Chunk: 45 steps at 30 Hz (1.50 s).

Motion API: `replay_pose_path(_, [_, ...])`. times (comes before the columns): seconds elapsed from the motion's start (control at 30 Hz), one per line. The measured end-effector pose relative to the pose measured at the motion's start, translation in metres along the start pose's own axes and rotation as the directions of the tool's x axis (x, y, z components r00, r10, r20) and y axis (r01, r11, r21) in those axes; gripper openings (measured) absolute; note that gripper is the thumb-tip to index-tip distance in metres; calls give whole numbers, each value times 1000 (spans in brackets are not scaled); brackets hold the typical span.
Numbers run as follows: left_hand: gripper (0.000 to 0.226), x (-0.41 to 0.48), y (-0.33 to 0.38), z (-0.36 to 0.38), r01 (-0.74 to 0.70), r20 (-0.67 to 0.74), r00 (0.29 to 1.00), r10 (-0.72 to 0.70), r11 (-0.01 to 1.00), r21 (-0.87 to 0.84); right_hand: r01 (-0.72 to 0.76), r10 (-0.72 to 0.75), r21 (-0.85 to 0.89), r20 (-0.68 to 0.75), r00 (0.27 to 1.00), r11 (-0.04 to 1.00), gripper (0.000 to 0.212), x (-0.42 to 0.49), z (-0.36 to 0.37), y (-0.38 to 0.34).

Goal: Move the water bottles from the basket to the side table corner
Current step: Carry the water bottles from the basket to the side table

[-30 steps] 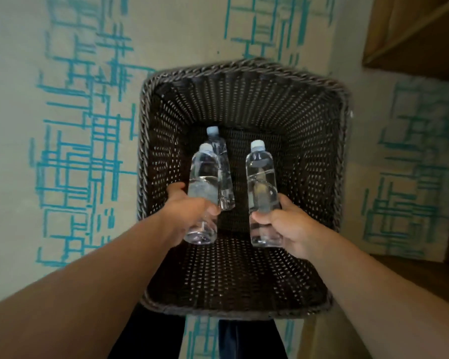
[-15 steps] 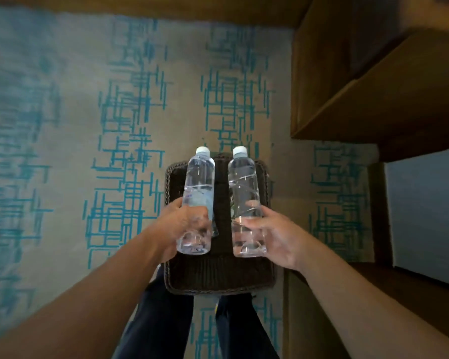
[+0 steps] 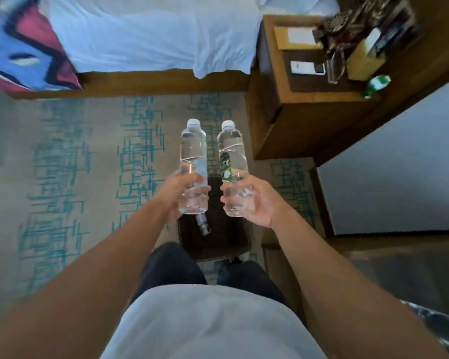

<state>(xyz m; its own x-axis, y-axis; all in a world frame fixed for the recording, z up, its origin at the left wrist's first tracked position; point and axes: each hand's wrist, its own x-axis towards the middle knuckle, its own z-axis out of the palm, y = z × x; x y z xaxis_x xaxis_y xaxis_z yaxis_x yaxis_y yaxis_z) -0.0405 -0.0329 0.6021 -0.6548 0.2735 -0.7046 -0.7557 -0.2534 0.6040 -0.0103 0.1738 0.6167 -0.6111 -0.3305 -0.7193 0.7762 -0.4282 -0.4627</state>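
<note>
My left hand (image 3: 178,193) grips a clear water bottle (image 3: 193,151) with a white cap, held upright well above the floor. Beside it, my right hand (image 3: 252,203) holds a second clear bottle (image 3: 232,154) that shows a green label. Far below both stands the dark wicker basket (image 3: 233,242) on the carpet by my feet. A third bottle (image 3: 204,226) lies inside it, partly hidden behind the left bottle. The wooden side table (image 3: 309,104) stands at the upper right, beyond the bottles.
On the side table lie a white remote (image 3: 307,67), a glass (image 3: 333,69), a green bottle (image 3: 376,85) near its front right corner, paper and dark blurred items. A bed with white sheets (image 3: 151,32) spans the top. A grey wall panel (image 3: 399,177) is at right.
Both hands have lifted the two bottles out of the basket and high above it. My view has risen and tilted forward, so the bed and side table have come into sight.
</note>
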Motion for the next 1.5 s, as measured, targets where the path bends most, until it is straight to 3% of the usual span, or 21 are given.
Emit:
replay_pose_path(0.13, [44, -21, 39, 5, -15, 157, 988, 1, 996, 86, 133, -132, 10, -77, 988, 991, 24, -32, 28, 1])
replay_pose_path(0.27, [43, -31, 81, 7, -47, 299, 954, -13, 981, 191, 289, -285, 109, -49, 957, 951, 19, -52, 45, 11])
replay_pose_path(0.4, [25, -47, 108, 12, -141, 461, 887, -24, 936, 322, 387, -388, 213, -40, 921, 897, 26, -80, 70, 25])
replay_pose_path(0.53, [36, -61, 116, 19, -129, 583, 795, -168, 892, 433, 515, -484, 200, -185, 855, 833, 56, -103, 91, 46])
replay_pose_path(0.63, [40, -76, 107, 28, -115, 608, 762, -224, 876, 468, 566, -494, 196, -316, 810, 801, 65, -116, 99, 61])
replay_pose_path(0.77, [27, -95, 84, 41, -61, 619, 730, -289, 875, 481, 603, -477, 189, -451, 755, 775, 62, -140, 99, 81])
replay_pose_path(0.87, [46, -104, 69, 49, 14, 584, 751, -309, 891, 454, 594, -434, 214, -503, 747, 775, 80, -163, 96, 95])
replay_pose_path(0.93, [44, -112, 60, 56, -6, 586, 752, -302, 886, 464, 610, -449, 183, -524, 724, 771, 71, -182, 90, 106])
replay_pose_path(1.0, [28, -121, 49, 66, -21, 573, 757, -313, 866, 500, 617, -460, 121, -559, 690, 778, 64, -202, 82, 117])
replay_pose_path(1.1, [18, -141, 27, 92, -36, 602, 706, -373, 830, 556, 623, -465, 90, -585, 664, 777, 60, -230, 66, 138])
replay_pose_path(1.2, [34, -158, -7, 119, -181, 567, 768, -299, 747, 639, 625, -451, 70, -631, 631, 777, 38, -259, 51, 163])
replay_pose_path(1.27, [48, -175, -43, 139, -206, 562, 773, -295, 720, 663, 615, -439, 45, -659, 611, 788, 33, -286, 34, 187])
replay_pose_path(1.5, [39, -217, -164, 186, -70, 503, 719, -479, 671, 738, 630, -373, 33, -781, 500, 776, 57, -361, -31, 273])
